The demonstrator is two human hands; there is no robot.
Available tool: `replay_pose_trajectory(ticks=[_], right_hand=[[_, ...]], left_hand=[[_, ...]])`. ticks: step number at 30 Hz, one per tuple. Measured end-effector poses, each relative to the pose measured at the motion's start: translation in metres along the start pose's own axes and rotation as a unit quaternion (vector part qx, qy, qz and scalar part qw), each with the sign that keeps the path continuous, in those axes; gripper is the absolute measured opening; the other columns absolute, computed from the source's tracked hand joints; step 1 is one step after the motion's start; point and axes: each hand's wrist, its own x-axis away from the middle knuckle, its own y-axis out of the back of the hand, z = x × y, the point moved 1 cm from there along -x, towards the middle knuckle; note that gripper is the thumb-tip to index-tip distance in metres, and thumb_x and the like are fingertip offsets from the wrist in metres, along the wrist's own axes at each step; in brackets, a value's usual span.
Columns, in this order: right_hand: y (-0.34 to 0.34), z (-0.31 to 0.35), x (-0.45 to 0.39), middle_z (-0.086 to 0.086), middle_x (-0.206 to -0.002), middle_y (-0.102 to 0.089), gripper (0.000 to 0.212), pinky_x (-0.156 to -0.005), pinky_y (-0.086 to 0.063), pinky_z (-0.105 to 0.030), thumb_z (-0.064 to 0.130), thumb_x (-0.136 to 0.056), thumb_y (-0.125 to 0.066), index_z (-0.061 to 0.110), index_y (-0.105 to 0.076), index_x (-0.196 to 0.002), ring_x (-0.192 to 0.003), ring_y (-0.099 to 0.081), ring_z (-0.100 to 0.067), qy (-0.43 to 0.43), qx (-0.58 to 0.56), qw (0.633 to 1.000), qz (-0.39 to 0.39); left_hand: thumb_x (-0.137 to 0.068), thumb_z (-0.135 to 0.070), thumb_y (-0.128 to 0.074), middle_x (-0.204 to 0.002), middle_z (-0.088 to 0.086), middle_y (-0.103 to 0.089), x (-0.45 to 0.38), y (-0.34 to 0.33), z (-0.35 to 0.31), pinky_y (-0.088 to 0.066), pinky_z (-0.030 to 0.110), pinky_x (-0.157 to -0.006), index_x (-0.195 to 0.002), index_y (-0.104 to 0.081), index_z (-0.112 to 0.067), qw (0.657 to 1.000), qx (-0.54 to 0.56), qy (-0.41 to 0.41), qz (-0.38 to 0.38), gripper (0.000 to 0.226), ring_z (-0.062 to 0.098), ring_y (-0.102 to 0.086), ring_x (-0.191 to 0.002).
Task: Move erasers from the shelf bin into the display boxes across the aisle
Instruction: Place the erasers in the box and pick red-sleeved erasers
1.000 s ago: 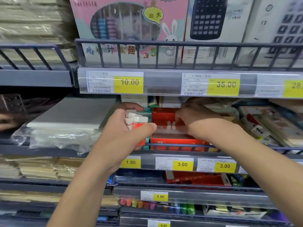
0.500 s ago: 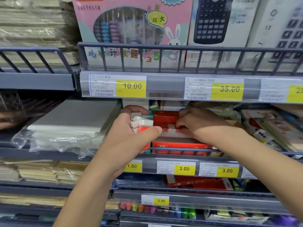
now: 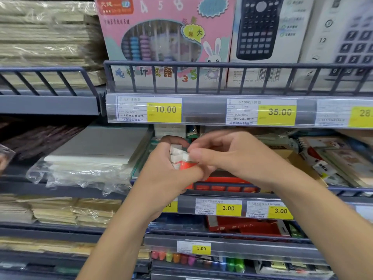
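Note:
My left hand (image 3: 167,172) grips a small stack of erasers (image 3: 177,156), white with red sleeves, in front of the middle shelf. My right hand (image 3: 228,156) has come over to that stack and pinches one white eraser at its top right edge, touching the left hand's thumb. Behind and below both hands sits the red eraser bin (image 3: 226,181) on the shelf, mostly hidden by my right hand and wrist. The display boxes across the aisle are out of view.
A dark rail (image 3: 222,187) runs along the shelf front under my hands. Wrapped paper stacks (image 3: 96,150) lie to the left, notebooks (image 3: 339,160) to the right. Above, an abacus box (image 3: 165,39) and calculator boxes (image 3: 260,35) stand behind a fence. Price tags line the shelf edges.
My right hand left the red bin and moved left to the stack in my left hand, bringing an eraser. The view shifted downward slightly.

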Motion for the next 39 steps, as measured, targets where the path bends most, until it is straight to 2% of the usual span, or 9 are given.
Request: replay_pose_trajectory(ticks=[3, 9, 15, 19, 23, 27, 29, 34, 39], right_hand=[[-0.001, 0.003, -0.002, -0.005, -0.091, -0.076, 0.015, -0.077, -0.057, -0.031, 0.027, -0.083, -0.08, 0.017, -0.075, -0.094, -0.078, -0.069, -0.013, -0.006, 0.018, 1.0, 0.013], [0.009, -0.007, -0.002, -0.007, -0.085, -0.076, 0.021, -0.072, -0.058, -0.022, 0.029, -0.086, -0.073, 0.015, -0.075, -0.102, -0.071, -0.067, -0.018, -0.01, -0.043, 0.998, 0.034], [0.038, -0.028, -0.015, -0.014, -0.08, -0.072, 0.03, -0.069, -0.056, -0.025, 0.03, -0.086, -0.071, 0.004, -0.071, -0.102, -0.071, -0.066, -0.024, -0.102, -0.142, 0.984, -0.046], [0.044, -0.042, -0.025, -0.002, -0.082, -0.075, 0.006, -0.073, -0.062, -0.032, 0.017, -0.094, -0.067, 0.015, -0.07, -0.098, -0.076, -0.075, -0.026, -0.151, -0.058, 0.984, -0.076], [0.034, -0.052, -0.033, 0.008, -0.075, -0.075, 0.011, -0.068, -0.061, -0.023, 0.01, -0.092, -0.068, 0.017, -0.076, -0.088, -0.072, -0.077, -0.024, -0.15, 0.054, 0.986, -0.049], [0.026, -0.056, -0.038, 0.008, -0.072, -0.076, 0.008, -0.074, -0.061, -0.025, 0.013, -0.086, -0.075, 0.014, -0.076, -0.095, -0.078, -0.077, -0.019, -0.145, 0.071, 0.987, 0.003], [0.027, -0.056, -0.04, 0.017, -0.073, -0.074, 0.021, -0.076, -0.057, -0.021, 0.021, -0.079, -0.08, 0.022, -0.075, -0.099, -0.075, -0.074, -0.005, -0.118, 0.196, 0.973, 0.02], [0.026, -0.056, -0.045, 0.022, -0.08, -0.059, 0.024, -0.061, -0.041, -0.012, 0.038, -0.077, -0.082, 0.036, -0.072, -0.099, -0.075, -0.06, 0.0, -0.061, 0.365, 0.929, 0.017], [0.026, -0.063, -0.049, 0.023, -0.08, -0.057, 0.022, -0.058, -0.037, -0.009, 0.035, -0.076, -0.081, 0.041, -0.068, -0.092, -0.073, -0.054, 0.007, -0.042, 0.393, 0.918, 0.021]], left_hand=[[-0.056, -0.039, -0.092, -0.064, -0.021, -0.064, 0.002, -0.002, 0.0, -0.046, 0.017, -0.051, -0.07, -0.057, -0.053, 0.999, -0.048, -0.017, -0.003, 0.04, -0.002, -0.056, -0.054], [-0.047, -0.056, -0.099, -0.076, -0.01, -0.072, 0.005, 0.01, -0.002, -0.048, 0.022, -0.051, -0.084, -0.064, -0.045, 0.999, 0.016, -0.003, 0.032, 0.052, 0.009, -0.063, -0.064], [-0.083, -0.029, -0.085, -0.067, -0.006, -0.062, 0.001, 0.025, 0.004, -0.042, 0.02, -0.046, -0.079, -0.069, -0.043, 0.995, 0.056, 0.035, -0.07, 0.021, 0.007, -0.055, -0.056], [-0.089, -0.012, -0.079, -0.069, 0.0, -0.06, -0.003, 0.03, 0.009, -0.04, 0.022, -0.044, -0.088, -0.069, -0.033, 0.992, 0.07, 0.035, -0.095, 0.024, 0.01, -0.054, -0.055], [-0.087, -0.015, -0.081, -0.07, 0.001, -0.061, -0.005, 0.03, 0.011, -0.042, 0.022, -0.044, -0.091, -0.069, -0.033, 0.993, 0.068, 0.032, -0.091, 0.022, 0.01, -0.054, -0.054], [-0.088, -0.016, -0.08, -0.069, 0.0, -0.061, -0.005, 0.03, 0.012, -0.043, 0.021, -0.046, -0.093, -0.068, -0.035, 0.994, 0.061, 0.029, -0.082, 0.023, 0.009, -0.054, -0.054], [-0.09, -0.015, -0.079, -0.069, -0.001, -0.061, -0.005, 0.03, 0.013, -0.044, 0.02, -0.047, -0.093, -0.068, -0.036, 0.995, 0.059, 0.029, -0.081, 0.024, 0.009, -0.055, -0.054], [-0.089, -0.017, -0.08, -0.07, -0.002, -0.062, -0.005, 0.03, 0.013, -0.044, 0.02, -0.047, -0.095, -0.068, -0.036, 0.995, 0.054, 0.029, -0.083, 0.023, 0.008, -0.056, -0.056], [-0.088, -0.019, -0.081, -0.078, 0.004, -0.061, -0.005, 0.029, 0.012, -0.045, 0.021, -0.048, -0.094, -0.068, -0.038, 0.995, 0.055, 0.031, -0.079, 0.023, 0.01, -0.056, -0.059]])
